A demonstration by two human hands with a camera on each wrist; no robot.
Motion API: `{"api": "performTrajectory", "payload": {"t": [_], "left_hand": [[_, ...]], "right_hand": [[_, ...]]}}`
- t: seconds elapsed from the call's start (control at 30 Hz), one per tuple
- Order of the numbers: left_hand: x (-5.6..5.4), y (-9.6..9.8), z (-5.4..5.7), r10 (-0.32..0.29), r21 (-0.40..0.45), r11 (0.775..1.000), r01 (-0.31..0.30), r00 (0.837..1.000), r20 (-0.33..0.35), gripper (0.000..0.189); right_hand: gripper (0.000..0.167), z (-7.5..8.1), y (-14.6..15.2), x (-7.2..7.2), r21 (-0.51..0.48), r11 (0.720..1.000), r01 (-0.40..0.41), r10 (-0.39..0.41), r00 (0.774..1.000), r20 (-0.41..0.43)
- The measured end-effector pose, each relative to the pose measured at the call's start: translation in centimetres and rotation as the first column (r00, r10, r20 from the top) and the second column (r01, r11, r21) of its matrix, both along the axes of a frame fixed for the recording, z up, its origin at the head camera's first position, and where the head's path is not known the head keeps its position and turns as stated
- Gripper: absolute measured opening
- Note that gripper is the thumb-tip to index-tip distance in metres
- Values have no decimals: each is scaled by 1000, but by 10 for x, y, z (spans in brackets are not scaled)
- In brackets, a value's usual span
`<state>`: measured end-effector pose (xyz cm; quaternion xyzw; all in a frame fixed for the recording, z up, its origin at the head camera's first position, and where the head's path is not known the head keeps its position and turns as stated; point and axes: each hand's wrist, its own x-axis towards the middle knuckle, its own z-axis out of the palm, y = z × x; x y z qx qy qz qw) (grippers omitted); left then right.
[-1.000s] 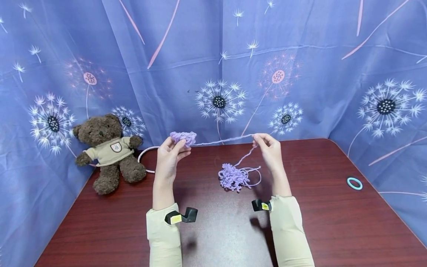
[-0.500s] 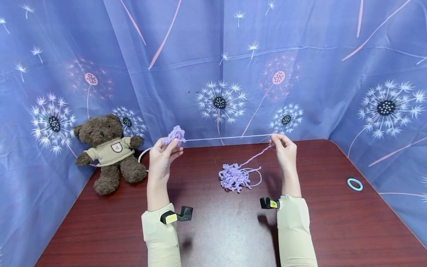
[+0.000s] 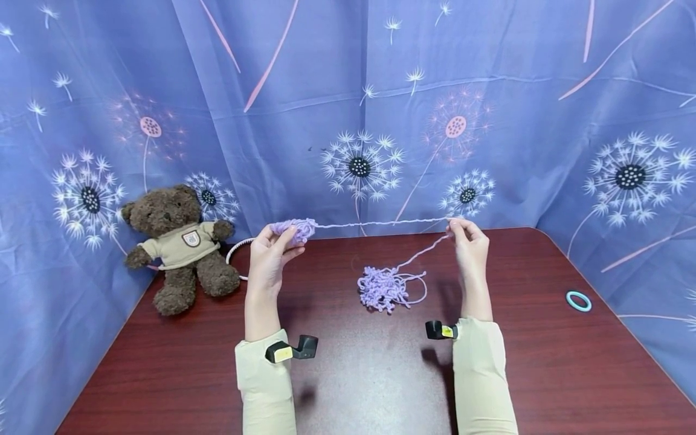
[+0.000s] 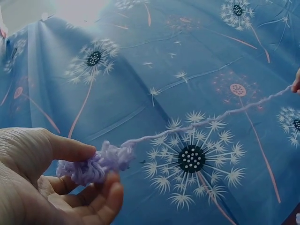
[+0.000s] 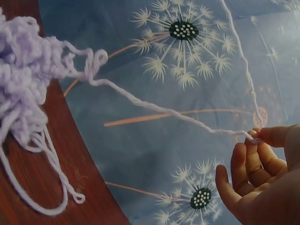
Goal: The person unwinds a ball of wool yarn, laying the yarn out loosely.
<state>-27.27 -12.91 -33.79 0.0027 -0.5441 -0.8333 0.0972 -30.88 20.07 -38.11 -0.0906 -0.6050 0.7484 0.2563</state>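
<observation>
My left hand [image 3: 267, 257] grips a small bundle of wound lilac yarn [image 4: 91, 166] between thumb and fingers, raised over the back of the table. From it a strand of yarn [image 3: 380, 223] runs nearly level across to my right hand [image 3: 470, 248]. There the thumb and fingertips pinch the strand, as the right wrist view shows. Beyond the pinch the strand slopes down to a loose, tangled heap of the same yarn [image 3: 383, 289] lying on the table between my hands. A loop and a loose end stick out on the heap's right side.
A brown teddy bear [image 3: 182, 248] in a beige shirt sits at the table's back left, beside a white coiled cord [image 3: 235, 249]. A turquoise ring [image 3: 579, 301] lies at the right on the dark red table [image 3: 359, 374]. A blue dandelion-print curtain [image 3: 293, 151] hangs behind.
My right hand has moved right, stretching the strand between the hands longer. My left hand shifted left, then slightly back right, and the bundle in it turned. The heap stayed put.
</observation>
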Motion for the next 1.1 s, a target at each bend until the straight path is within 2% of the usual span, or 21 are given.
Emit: {"api": "performTrajectory", "payload": {"t": [0.17,0.33,0.47,0.6,0.7,0.83,0.9,1.0,1.1], "left_hand": [[1,6,1,-32,-4,999,32,999,9,16],[1,14,1,-54,-2,999,54,999,0,17],[0,20,1,-70,-12,997,70,997,-10,17],[1,24,1,-92,-13,996,92,996,-17,17],[2,27,2,-107,-16,994,106,994,-20,18],[3,31,2,-125,-25,992,125,992,-20,19],[3,33,2,-137,-32,990,137,990,-19,19],[3,36,2,-158,-45,987,157,987,-16,21],[2,38,2,-170,-50,984,169,985,-18,21]], "right_hand": [[18,0,-11,-2,29,999,-31,31,999,-18],[10,2,-27,-1,140,988,-64,64,998,8],[21,5,-46,1,229,964,-134,129,991,35],[23,9,-70,8,334,918,-215,208,976,58],[23,11,-91,14,400,862,-310,315,947,55],[30,13,-116,25,430,774,-465,489,870,61],[33,15,-126,31,428,741,-518,539,838,80],[34,16,-134,35,428,722,-544,561,822,97],[29,15,-134,35,440,730,-523,545,834,86]]}}
